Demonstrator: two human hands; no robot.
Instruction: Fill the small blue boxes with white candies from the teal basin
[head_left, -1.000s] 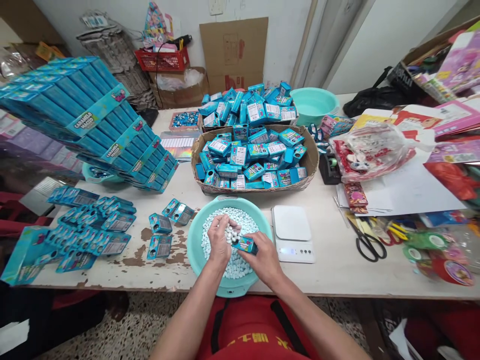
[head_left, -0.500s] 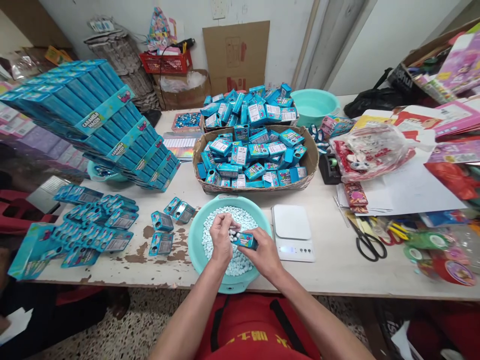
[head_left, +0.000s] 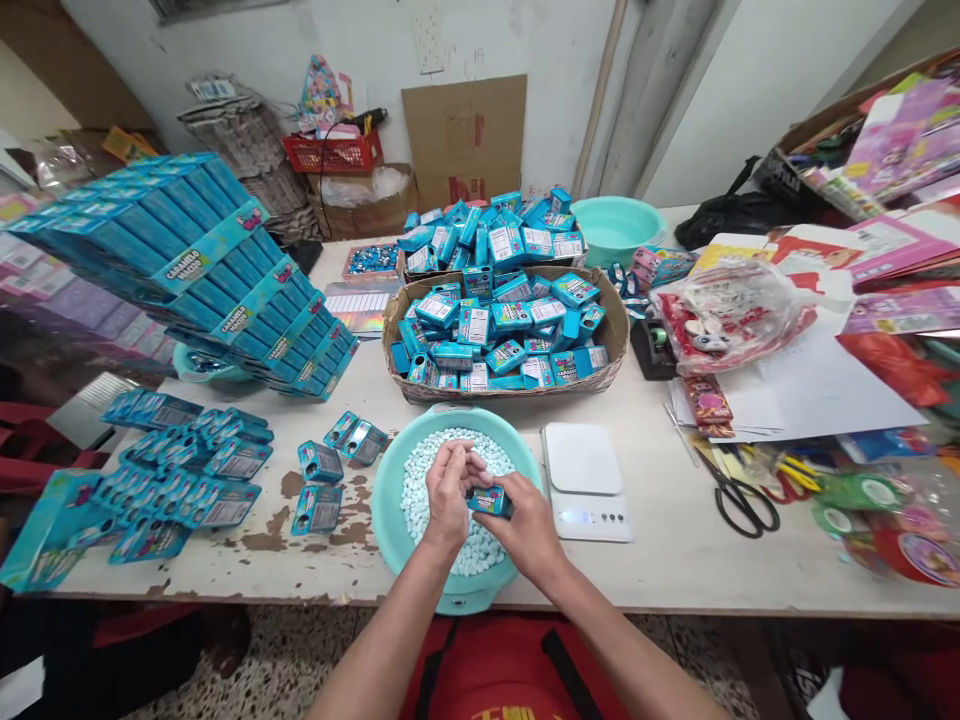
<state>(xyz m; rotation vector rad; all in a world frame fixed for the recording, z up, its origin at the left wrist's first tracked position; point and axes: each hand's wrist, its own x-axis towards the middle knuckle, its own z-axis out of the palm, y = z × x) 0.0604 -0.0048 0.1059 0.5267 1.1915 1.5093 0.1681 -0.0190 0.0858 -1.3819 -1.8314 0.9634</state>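
Over a turquoise basin (head_left: 384, 520) of small pale-blue candies (head_left: 478, 560), my right hand (head_left: 531, 528) grips a small blue candy box (head_left: 489, 499) printed "Caramelo Macizo", its open end turned to the left. My left hand (head_left: 448, 498) is cupped against that end with curled fingers; whatever lies inside the palm is hidden. Just right of the basin stands a white digital scale (head_left: 585, 470) with a lit display. To the left, several similar boxes (head_left: 318, 508) with round dark holes lie on the table.
Behind the basin, a cardboard tray (head_left: 510, 388) is heaped with blue boxes. Tall stacked display cartons (head_left: 225, 270) lean at left, above grouped boxes (head_left: 187, 480). At right lie black-handled scissors (head_left: 739, 495), a tape dispenser (head_left: 654, 345) and plastic-wrapped goods (head_left: 735, 315).
Candies visible between my left hand and the box are now out of sight. My left hand has closed in on the box's open end. The view has tilted slightly up.
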